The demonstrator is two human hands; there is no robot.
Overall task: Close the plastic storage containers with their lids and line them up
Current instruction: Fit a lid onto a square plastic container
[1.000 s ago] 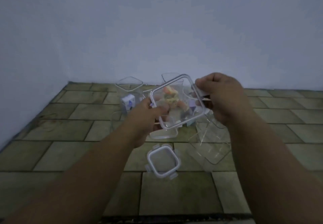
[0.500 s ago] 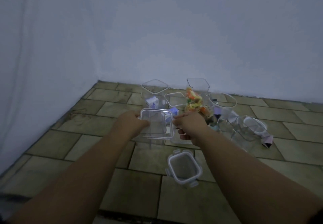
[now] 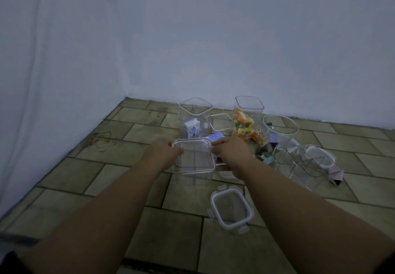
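Risk first. The clear lid (image 3: 193,145) sits on top of the square container (image 3: 192,166), and clear on clear I cannot judge whether every corner is seated. If one side is pressed harder than the other, a corner may stay proud or the container, which looks light, may tip on the tiled floor (image 3: 85,177).

Crowding is the second worry. A blue packet (image 3: 215,138) lies just beyond the right grip (image 3: 229,156). A tall container holding a small carton (image 3: 195,115) stands just beyond the left grip (image 3: 164,151). A push forward would likely knock either. A latched lid (image 3: 232,208) lies on the floor on my side of the right grip, beside that forearm, and a careless pull back could sweep it.

Grips: both are clenched on the clear lid's rim, left on the left edge, right at the right edge with fingers curled below it.

The lid and its container are directly between the two grips, touching both. A round container (image 3: 280,128) and a tipped container (image 3: 307,162) lie out to the right of the right grip, not lidded or lined up as far as I can tell.
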